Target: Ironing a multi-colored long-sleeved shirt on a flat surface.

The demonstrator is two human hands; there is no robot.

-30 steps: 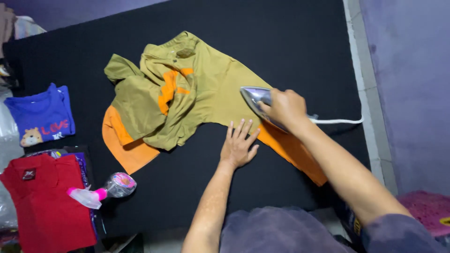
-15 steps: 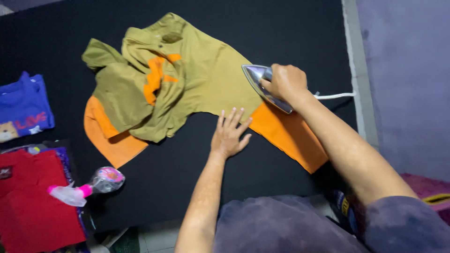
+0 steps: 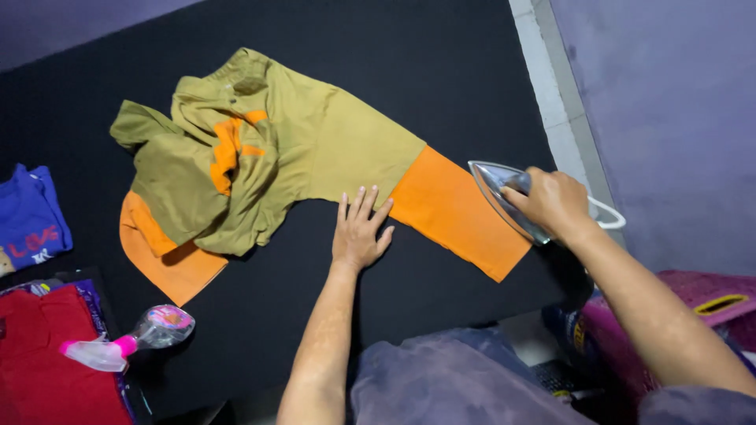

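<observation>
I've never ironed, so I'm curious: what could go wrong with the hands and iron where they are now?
The left hand lies flat on the olive and orange garment, near the iron in the right hand; a slip might burn fingers. The iron sits at the black surface's edge and might tip off.

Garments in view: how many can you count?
3: olive-and-orange garment spread on the black surface under the left hand, blue shirt at left edge, red shirt bottom left. More may lie off-frame.
</observation>
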